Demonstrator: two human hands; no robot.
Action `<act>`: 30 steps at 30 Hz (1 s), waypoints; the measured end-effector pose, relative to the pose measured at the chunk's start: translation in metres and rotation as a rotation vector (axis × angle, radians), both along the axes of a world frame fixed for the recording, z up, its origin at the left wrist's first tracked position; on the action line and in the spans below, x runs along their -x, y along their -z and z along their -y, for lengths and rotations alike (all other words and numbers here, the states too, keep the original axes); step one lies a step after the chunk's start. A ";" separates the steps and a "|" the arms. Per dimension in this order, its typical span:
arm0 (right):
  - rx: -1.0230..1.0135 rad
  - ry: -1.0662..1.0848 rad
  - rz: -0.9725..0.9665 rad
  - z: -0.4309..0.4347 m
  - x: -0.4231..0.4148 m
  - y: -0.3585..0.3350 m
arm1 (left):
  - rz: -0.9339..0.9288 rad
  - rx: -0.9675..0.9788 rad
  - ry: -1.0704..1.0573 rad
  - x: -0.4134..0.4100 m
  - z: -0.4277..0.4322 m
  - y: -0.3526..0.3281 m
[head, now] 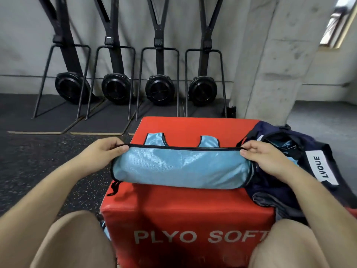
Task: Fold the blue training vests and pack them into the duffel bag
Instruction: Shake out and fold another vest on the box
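On the red box, blue vest spans sideways, straps away, left hand and right hand pinching its hem.

One head-worn wide-angle camera looks forward and down, close over the red box, toward the wall.

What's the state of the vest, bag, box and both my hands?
Light blue mesh training vest: half folded, hem raised.
Left hand: pinches the hem's left end.
Right hand: pinches its right end.
Navy fabric duffel bag: open, blue fabric inside.
Red padded plyo box: under the vest.
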State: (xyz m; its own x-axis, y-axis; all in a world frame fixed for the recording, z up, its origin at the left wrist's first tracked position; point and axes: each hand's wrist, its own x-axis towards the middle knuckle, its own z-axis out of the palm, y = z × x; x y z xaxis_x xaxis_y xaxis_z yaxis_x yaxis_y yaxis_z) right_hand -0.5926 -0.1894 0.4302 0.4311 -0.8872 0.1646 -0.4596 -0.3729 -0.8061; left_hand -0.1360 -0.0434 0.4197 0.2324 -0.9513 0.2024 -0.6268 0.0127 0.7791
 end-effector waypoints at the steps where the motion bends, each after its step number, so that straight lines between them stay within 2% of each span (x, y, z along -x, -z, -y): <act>1: 0.006 0.023 -0.017 0.003 -0.002 0.000 | 0.012 -0.009 -0.017 0.002 0.002 0.000; 9: 0.073 0.271 -0.127 0.076 -0.046 0.031 | 0.183 -0.092 -0.244 0.001 0.077 0.014; 15: 0.071 0.292 -0.162 0.157 -0.093 0.067 | 0.101 -0.153 -0.333 -0.018 0.169 0.051; 19: 0.090 0.300 -0.213 0.197 -0.113 0.102 | 0.059 -0.199 -0.338 -0.033 0.211 0.089; 24: 0.072 0.290 -0.255 0.222 -0.122 0.135 | 0.104 -0.227 -0.294 -0.042 0.232 0.115; 30: 0.023 0.285 -0.264 0.226 -0.121 0.145 | 0.067 -0.253 -0.220 -0.046 0.238 0.131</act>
State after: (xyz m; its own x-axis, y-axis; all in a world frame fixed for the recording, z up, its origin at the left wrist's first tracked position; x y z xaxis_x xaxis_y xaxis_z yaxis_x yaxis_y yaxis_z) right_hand -0.4716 -0.4155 0.2850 0.1981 -0.9749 0.1020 -0.7381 -0.2168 -0.6389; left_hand -0.0905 -0.2816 0.2885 0.4320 -0.9018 -0.0118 -0.6426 -0.3170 0.6975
